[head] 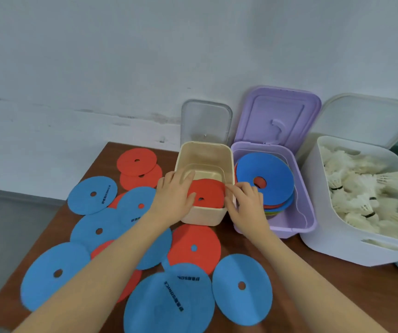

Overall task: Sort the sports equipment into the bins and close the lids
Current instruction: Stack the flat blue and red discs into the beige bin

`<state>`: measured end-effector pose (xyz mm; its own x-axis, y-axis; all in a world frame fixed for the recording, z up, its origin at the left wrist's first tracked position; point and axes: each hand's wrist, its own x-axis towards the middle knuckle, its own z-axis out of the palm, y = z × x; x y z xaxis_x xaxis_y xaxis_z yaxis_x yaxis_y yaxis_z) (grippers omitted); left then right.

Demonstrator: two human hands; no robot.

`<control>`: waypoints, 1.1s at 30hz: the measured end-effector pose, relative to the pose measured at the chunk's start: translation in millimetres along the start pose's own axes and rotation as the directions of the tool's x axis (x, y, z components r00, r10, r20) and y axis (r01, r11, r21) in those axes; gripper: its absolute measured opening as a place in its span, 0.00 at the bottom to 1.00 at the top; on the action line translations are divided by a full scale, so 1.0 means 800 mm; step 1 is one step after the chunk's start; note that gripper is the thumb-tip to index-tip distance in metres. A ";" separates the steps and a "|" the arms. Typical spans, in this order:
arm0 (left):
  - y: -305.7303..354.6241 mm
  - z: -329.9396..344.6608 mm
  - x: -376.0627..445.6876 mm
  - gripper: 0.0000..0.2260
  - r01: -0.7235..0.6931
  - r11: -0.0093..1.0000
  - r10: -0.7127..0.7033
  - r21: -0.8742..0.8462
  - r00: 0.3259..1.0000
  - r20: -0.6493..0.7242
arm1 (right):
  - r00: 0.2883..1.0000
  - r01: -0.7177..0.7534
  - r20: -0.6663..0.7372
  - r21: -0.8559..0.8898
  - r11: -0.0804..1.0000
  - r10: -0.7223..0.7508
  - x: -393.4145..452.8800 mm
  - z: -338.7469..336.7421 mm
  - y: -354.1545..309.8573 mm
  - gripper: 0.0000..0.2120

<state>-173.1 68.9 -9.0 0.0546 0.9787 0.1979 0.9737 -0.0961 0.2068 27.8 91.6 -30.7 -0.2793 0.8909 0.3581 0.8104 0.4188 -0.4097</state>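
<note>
Single head-worn wide-angle view, looking forward and down, close over the table [313, 284], wall behind

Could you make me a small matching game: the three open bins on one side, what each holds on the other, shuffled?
Bins:
1. beige plastic bin
2. purple plastic bin
3. white plastic bin

Contents:
A. white feather shuttlecocks
B. one red flat disc, held by both hands
C. stack of flat discs, blue one on top

Pairs: 1-B, 2-C, 3-A
</note>
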 end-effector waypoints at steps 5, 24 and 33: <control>0.019 -0.004 -0.081 0.25 0.047 0.998 -0.048 -0.049 0.999 -0.024 | 0.998 0.061 -0.033 0.064 0.996 -0.059 -0.066 0.000 -0.011 0.14; -0.008 0.093 -0.325 0.31 0.538 0.836 -0.523 0.112 0.718 0.459 | 0.823 -0.166 0.527 -0.133 0.977 0.212 -0.251 0.109 -0.085 0.30; -0.013 0.100 -0.335 0.28 0.514 0.852 -0.445 -0.099 0.811 0.380 | 0.819 -0.376 0.456 -0.034 0.926 0.349 -0.258 0.122 -0.114 0.28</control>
<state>-180.1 -178.0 -141.2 -0.3051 0.9051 -0.2962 0.8355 0.4036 0.3728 -38.6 -113.6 -148.9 -0.1806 0.9558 -0.2318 0.8728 0.0471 -0.4858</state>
